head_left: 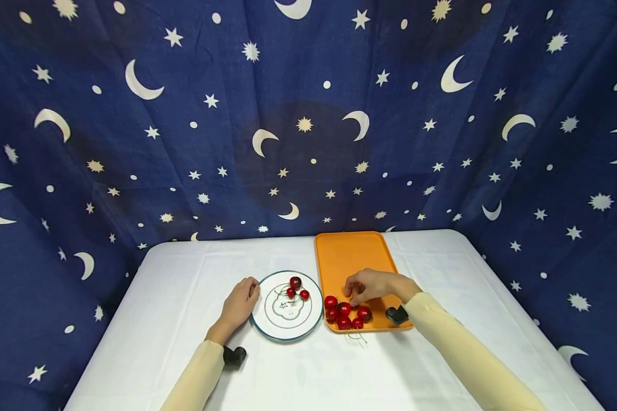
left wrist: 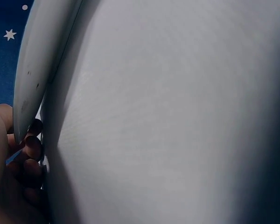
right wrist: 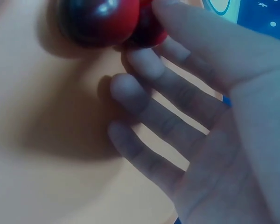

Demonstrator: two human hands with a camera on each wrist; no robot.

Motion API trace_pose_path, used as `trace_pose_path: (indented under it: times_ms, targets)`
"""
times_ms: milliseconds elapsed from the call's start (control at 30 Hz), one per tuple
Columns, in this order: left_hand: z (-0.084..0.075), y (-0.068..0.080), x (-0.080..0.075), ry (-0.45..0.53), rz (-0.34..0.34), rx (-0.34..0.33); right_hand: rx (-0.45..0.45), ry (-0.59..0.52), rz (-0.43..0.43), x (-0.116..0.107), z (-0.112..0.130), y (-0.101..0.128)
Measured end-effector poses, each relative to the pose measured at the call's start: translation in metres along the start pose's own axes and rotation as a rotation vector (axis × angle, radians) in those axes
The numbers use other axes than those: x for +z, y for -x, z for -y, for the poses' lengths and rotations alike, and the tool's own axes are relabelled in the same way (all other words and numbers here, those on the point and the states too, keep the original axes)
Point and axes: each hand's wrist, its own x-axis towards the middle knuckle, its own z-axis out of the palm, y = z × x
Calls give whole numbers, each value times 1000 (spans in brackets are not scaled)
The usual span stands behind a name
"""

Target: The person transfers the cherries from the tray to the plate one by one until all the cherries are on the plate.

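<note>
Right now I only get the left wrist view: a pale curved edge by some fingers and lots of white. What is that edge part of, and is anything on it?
Observer: It's a round plate, and three cherries lie on it.
Operator: Oh, lovely! Does anything stand beside it?
Observer: Yes, an orange tray, just to the plate's right.
Operator: And the other hand, what's it up to?
Observer: The right hand is over the tray, its thumb touching a cherry there.

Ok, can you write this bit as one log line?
left hand: grips plate by its rim | right hand: touches cherry on orange tray | plate: three cherries | tray: several more cherries
</note>
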Motion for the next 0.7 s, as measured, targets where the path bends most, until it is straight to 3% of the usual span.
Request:
trace_pose_path:
  times_ms: [233, 700]
  targets:
    - [-1, 2, 1, 13, -36, 25, -40, 21, 3, -5, -2, 1]
    - [-1, 1, -1, 10, 11, -11, -177, 134, -250, -10, 3, -11]
